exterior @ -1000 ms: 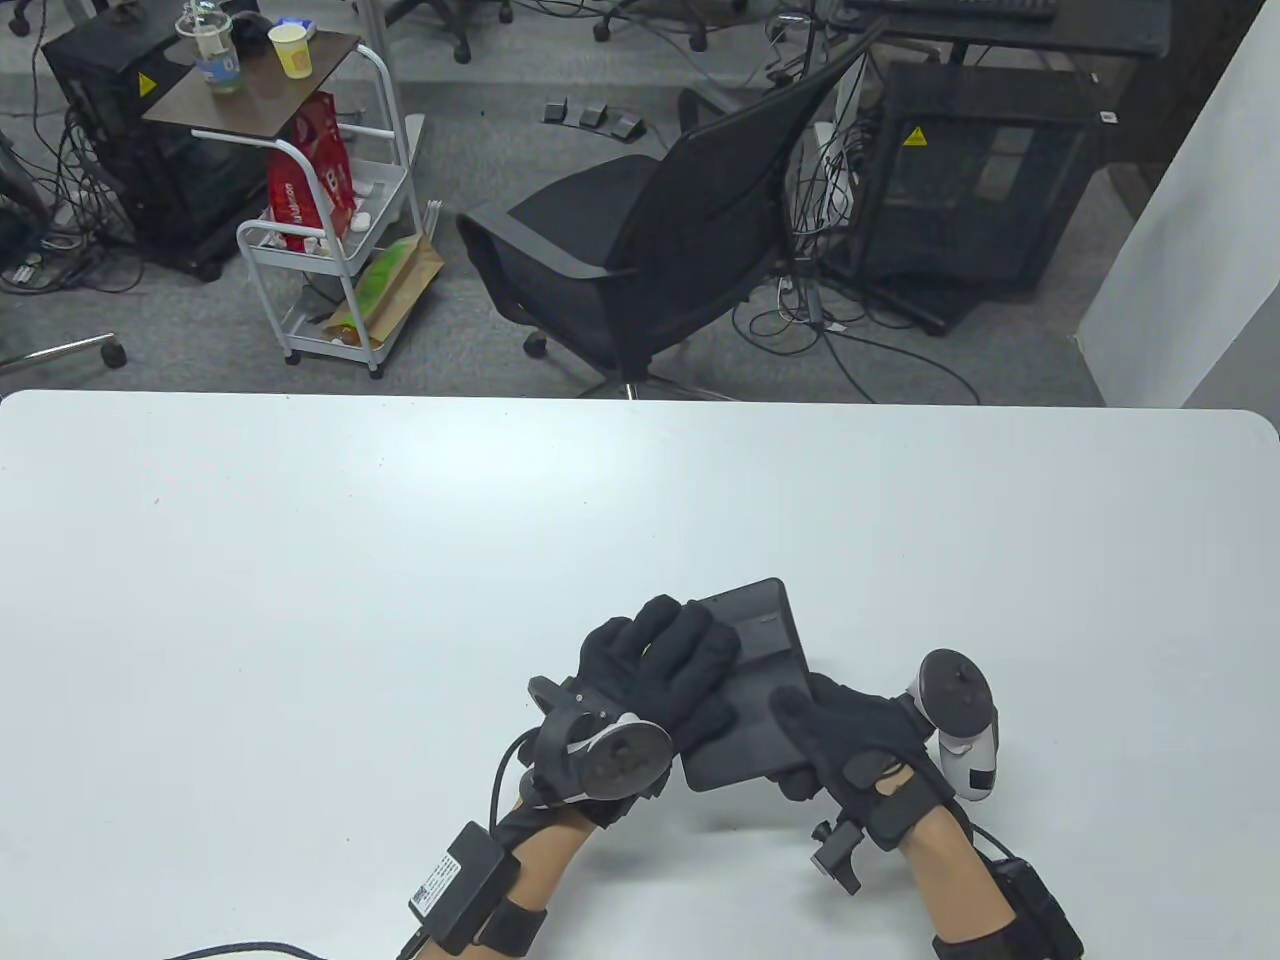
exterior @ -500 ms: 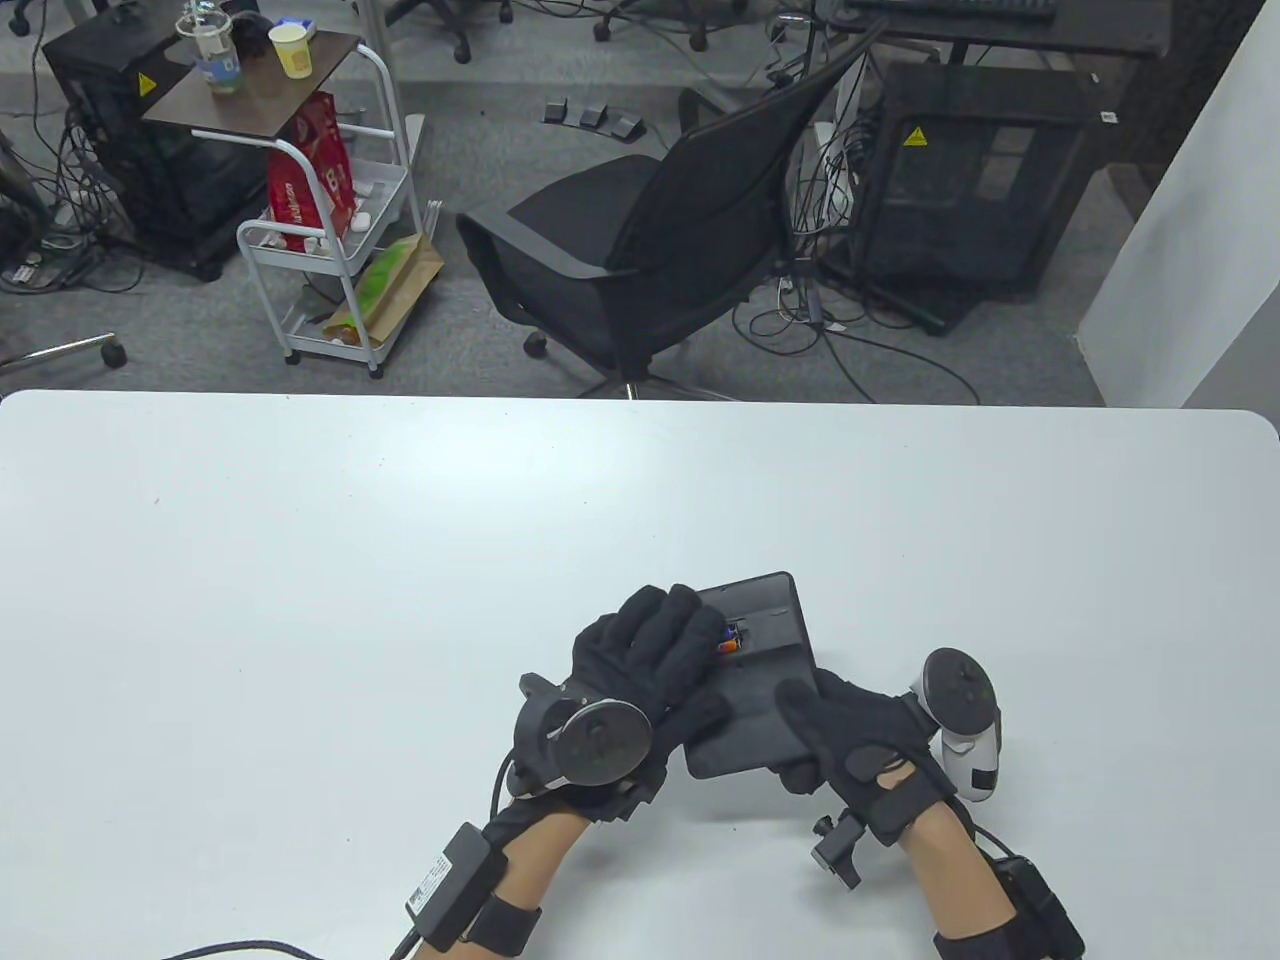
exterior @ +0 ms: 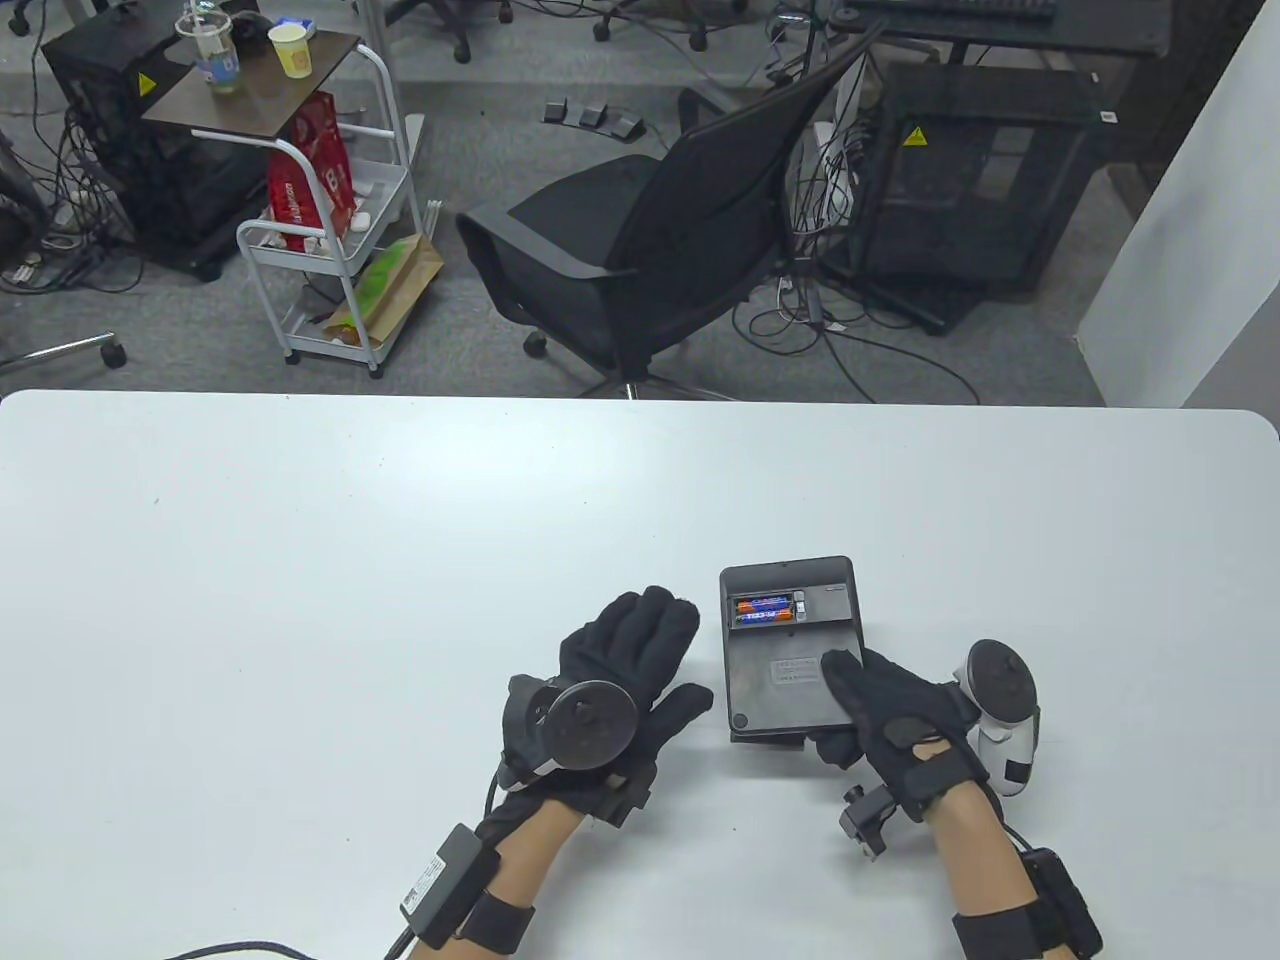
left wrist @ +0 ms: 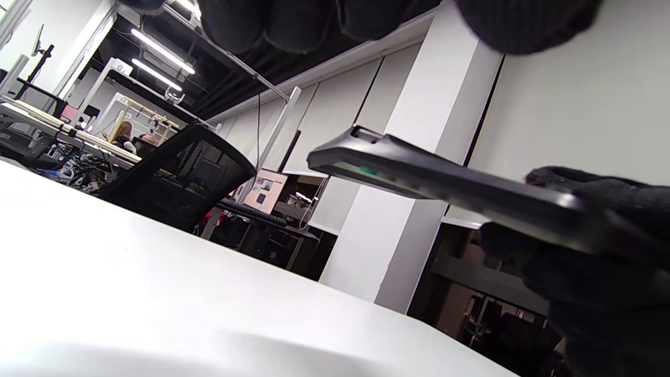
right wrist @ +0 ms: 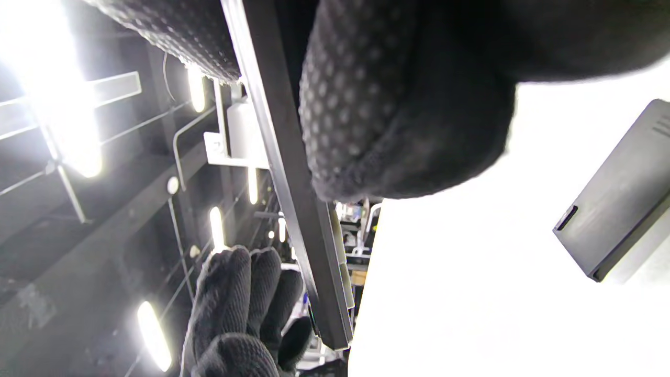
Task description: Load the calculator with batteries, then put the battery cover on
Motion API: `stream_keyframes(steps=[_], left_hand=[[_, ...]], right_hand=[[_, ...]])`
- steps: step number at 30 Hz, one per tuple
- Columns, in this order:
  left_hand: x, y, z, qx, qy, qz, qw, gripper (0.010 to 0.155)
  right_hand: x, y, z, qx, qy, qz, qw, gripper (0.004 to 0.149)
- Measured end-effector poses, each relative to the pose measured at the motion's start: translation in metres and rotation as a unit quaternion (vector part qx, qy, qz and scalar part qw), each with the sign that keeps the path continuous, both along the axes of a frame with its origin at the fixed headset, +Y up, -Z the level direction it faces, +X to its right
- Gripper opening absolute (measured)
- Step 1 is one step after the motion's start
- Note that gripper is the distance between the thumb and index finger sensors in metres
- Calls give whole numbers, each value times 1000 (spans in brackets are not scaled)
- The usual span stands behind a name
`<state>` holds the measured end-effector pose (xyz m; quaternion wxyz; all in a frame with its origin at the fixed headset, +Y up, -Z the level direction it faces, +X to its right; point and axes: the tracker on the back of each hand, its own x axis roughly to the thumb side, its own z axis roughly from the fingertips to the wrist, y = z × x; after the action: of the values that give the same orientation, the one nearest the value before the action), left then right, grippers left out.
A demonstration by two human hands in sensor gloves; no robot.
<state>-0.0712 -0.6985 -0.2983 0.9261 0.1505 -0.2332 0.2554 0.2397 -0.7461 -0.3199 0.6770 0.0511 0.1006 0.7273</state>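
The black calculator is back side up, raised off the white table. Its battery bay is uncovered and two batteries lie in it. My right hand grips the calculator's near right corner, thumb on top. My left hand is open, palm down, just left of the calculator and not touching it. In the right wrist view a flat dark grey battery cover lies on the table under the calculator's edge. The left wrist view shows the calculator edge-on.
The table's far edge borders an office floor with a black chair and a white cart. Cables trail from both wrists at the near edge.
My left hand has lifted off the calculator and pulled back to the left, uncovering the bay and batteries. My right hand has turned the calculator square and shifted it right.
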Motion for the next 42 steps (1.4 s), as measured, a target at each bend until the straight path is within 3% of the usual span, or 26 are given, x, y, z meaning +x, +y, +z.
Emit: stream_keyframes(steps=[12, 31, 39, 42], left_hand=[[7, -18, -6, -46, -3, -48, 998, 77], [16, -38, -13, -106, -6, -90, 990, 77], [45, -42, -29, -184, -26, -138, 973, 80], [56, -39, -34, -187, -28, -169, 967, 82]], right_hand=[[32, -9, -8, -25, -56, -16, 998, 53], [67, -3, -6, -28, -120, -58, 991, 52], [77, -7, -7, -38, -138, -66, 988, 52], [78, -6, -7, -37, -141, -68, 987, 51]])
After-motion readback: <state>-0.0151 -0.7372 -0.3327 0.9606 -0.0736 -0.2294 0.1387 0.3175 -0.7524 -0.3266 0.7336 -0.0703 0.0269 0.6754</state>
